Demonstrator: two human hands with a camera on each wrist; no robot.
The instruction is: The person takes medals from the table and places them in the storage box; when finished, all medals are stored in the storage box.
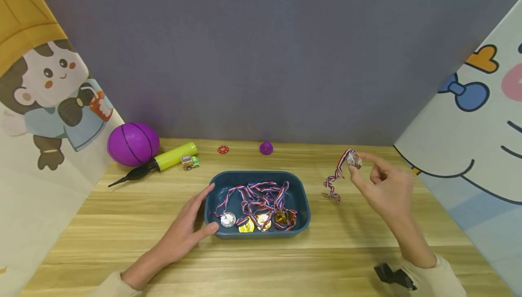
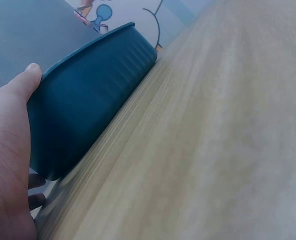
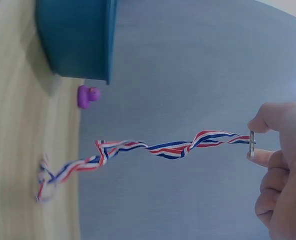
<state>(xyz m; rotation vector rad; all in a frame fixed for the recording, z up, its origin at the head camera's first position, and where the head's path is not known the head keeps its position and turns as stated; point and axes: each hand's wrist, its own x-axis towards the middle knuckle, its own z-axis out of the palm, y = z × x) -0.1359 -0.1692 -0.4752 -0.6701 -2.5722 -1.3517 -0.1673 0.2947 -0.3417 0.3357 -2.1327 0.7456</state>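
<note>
My right hand pinches a silver medal by its edge, between thumb and index finger, above the table to the right of the bin. Its red, white and blue ribbon dangles twisted, the lower end close to the tabletop in the right wrist view. My left hand rests against the left end of a dark blue plastic bin, fingers and thumb spread along it. In the bin lie a silver medal, several gold-coloured medals and their tangled striped ribbons.
Toward the back left are a purple ball, a yellow-green hand pump with a black nozzle, and a small toy truck. A red chip and a purple rubber duck sit near the grey back wall.
</note>
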